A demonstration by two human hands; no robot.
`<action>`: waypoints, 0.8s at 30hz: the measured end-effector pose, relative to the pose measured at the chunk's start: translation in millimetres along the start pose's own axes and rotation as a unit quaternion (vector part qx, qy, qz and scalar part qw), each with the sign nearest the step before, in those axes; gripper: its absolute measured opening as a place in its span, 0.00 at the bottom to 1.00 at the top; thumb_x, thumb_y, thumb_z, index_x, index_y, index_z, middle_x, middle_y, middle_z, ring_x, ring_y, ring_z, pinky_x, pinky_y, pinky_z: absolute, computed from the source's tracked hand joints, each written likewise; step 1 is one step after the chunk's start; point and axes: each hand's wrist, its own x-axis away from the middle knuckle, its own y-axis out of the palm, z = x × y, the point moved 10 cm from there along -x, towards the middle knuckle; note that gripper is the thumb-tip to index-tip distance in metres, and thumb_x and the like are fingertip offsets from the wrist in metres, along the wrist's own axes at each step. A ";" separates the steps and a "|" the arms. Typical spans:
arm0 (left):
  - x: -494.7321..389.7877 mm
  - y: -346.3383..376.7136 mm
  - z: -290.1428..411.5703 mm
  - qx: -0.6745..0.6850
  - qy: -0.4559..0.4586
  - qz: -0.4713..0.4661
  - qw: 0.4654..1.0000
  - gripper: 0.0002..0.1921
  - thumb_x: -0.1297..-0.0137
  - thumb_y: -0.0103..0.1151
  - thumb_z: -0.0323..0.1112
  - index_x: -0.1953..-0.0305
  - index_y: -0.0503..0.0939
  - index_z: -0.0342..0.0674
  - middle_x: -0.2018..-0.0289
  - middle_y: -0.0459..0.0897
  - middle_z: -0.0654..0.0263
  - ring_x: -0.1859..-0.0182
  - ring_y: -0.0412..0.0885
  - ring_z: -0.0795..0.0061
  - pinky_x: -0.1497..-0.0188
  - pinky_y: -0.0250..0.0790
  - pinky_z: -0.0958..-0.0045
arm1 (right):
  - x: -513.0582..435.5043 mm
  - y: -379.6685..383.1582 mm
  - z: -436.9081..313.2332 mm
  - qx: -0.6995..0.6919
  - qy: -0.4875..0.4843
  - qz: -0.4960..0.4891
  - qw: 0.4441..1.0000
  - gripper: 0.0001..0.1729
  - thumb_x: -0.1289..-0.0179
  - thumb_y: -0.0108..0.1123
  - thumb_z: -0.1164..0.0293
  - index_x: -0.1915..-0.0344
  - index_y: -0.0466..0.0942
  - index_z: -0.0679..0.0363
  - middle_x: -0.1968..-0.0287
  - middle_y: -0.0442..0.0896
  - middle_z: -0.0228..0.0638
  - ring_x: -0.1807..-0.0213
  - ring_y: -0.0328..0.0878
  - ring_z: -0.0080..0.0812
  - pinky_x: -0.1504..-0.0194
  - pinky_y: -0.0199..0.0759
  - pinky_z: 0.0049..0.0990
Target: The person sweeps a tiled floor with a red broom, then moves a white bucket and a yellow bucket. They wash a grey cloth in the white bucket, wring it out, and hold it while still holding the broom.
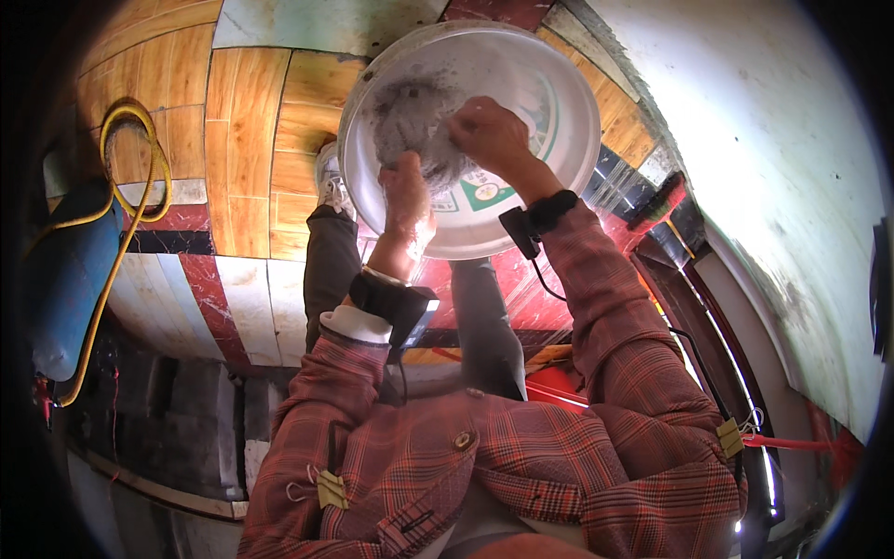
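A round whitish plastic basin [573, 189] with green printing is in front of me, above the floor and close to my legs. Inside it lies a wet-looking grey mass [412, 126], feathery or fibrous, with dark specks around it; what it is I cannot tell. My left hand [408, 202] grips its near edge, thumb on top and the other fingers partly hidden. On the right side of the mass, my right hand [492, 136] has its fingers bent and pinched together on it. Both wrists carry black strapped devices.
A blue tank [77, 272] with a coiled yellow hose [164, 161] stands at the left. To the right are a red-bristled broom [660, 202] and a pale wall [754, 140]. Something red [555, 388] sits beneath me. Wood-pattern tiles [241, 140] cover part of the floor.
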 end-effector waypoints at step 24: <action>-11.7 -6.7 2.8 0.130 -0.067 -0.049 0.988 0.25 0.32 0.51 0.44 0.41 0.62 0.37 0.47 0.69 0.62 0.43 0.66 0.71 0.39 0.57 0.66 | 14.2 34.6 -58.6 -0.243 -0.079 -0.229 0.939 0.08 0.44 0.65 0.70 0.69 0.80 0.64 0.76 0.80 0.33 0.71 0.73 0.16 0.68 0.69 0.23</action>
